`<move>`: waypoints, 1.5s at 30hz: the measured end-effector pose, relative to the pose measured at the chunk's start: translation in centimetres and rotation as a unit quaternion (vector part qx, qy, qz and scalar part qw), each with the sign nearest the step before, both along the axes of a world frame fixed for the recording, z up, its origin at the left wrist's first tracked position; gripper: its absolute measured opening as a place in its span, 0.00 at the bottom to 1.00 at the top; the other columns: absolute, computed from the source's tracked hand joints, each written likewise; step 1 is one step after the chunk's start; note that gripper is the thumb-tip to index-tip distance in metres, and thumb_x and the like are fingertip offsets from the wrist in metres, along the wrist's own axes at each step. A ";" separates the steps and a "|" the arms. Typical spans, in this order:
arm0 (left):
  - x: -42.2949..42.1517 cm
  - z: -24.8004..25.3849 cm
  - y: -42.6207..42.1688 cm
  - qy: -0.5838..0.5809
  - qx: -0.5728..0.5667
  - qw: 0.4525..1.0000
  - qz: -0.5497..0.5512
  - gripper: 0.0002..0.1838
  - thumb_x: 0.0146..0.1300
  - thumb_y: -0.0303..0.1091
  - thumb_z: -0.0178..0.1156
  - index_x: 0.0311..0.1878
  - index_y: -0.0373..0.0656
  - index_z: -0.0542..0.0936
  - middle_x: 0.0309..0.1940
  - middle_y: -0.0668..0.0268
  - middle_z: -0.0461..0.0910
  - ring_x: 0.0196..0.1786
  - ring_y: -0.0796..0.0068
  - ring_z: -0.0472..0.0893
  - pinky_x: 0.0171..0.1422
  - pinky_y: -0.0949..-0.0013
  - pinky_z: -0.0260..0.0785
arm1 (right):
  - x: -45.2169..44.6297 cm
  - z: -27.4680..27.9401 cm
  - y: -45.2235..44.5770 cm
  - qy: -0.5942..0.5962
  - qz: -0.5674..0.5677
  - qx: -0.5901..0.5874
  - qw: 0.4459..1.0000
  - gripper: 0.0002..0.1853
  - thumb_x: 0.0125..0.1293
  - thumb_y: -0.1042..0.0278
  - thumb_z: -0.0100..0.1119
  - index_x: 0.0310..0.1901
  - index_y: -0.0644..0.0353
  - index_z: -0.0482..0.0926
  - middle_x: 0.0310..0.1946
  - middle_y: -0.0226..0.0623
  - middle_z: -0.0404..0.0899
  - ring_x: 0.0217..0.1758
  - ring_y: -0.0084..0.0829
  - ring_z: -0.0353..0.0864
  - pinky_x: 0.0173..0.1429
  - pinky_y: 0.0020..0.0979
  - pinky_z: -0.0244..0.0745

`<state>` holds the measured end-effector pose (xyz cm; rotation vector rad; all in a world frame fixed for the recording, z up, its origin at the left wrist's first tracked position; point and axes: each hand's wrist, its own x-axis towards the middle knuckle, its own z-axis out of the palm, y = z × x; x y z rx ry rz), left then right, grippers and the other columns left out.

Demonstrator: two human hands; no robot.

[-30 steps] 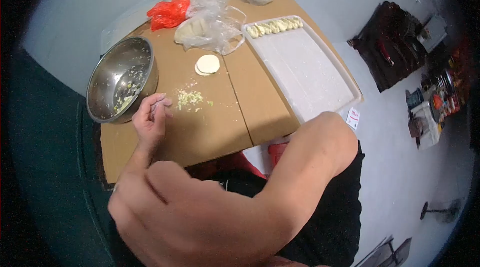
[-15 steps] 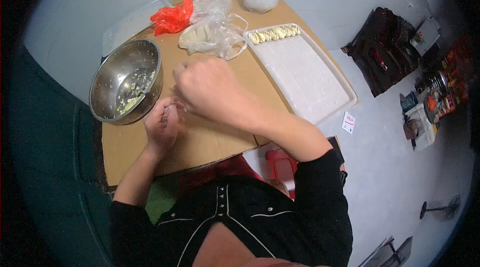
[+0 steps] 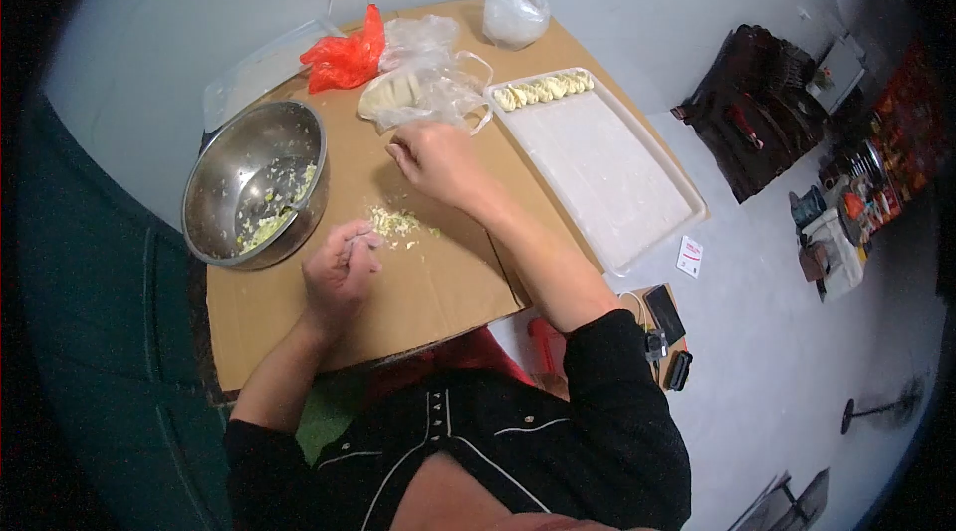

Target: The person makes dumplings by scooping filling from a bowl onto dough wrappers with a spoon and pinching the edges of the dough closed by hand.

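Plainly, both hands were curled — the left hand (image 3: 342,267) just beside the steel bowl (image 3: 221,172), the right hand (image 3: 435,160) near the clear bag (image 3: 438,98) — though I couldn't tell whether either pinched anything. Chopped bits (image 3: 393,223) lay on the table (image 3: 438,287) between them. Rightward, the white tray (image 3: 617,172) ran lengthwise from far left to near right, dumplings (image 3: 543,91) lining its far end.

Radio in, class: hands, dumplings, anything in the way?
Left hand curled near the bowl, right hand curled over the table; any grip unclear. Dumplings in one row, far end of tray. Chopped scraps beside left hand.
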<state>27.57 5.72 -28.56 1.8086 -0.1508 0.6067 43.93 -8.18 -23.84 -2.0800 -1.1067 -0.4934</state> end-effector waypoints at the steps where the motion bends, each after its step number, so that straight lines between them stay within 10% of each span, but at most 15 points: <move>1: 0.0 0.0 0.0 0.001 -0.001 1.000 0.002 0.10 0.65 0.21 0.49 0.48 0.31 0.75 0.33 0.61 0.80 0.27 0.82 0.77 0.32 0.79 0.73 | 0.1 -0.2 -0.2 0.001 0.002 -0.001 1.000 0.08 0.59 0.66 0.59 0.30 0.63 0.80 0.26 0.47 0.80 0.32 0.50 0.79 0.37 0.46 0.73; 31: 0.6 0.6 2.3 0.008 0.186 0.981 0.047 0.07 0.63 0.25 0.55 0.42 0.36 0.78 0.23 0.62 0.80 0.23 0.80 0.78 0.27 0.73 0.70 | 1.8 -1.7 -1.5 0.050 -0.004 -0.028 0.998 0.10 0.62 0.66 0.55 0.36 0.64 0.80 0.32 0.50 0.80 0.36 0.50 0.80 0.40 0.43 0.73; 45: 0.7 0.5 3.9 0.024 0.039 0.996 0.082 0.07 0.60 0.23 0.57 0.42 0.34 0.78 0.22 0.66 0.76 0.22 0.85 0.73 0.26 0.75 0.65 | 1.3 -1.6 -1.2 0.089 0.009 -0.040 0.995 0.07 0.59 0.75 0.56 0.38 0.68 0.80 0.37 0.56 0.78 0.42 0.55 0.77 0.46 0.46 0.71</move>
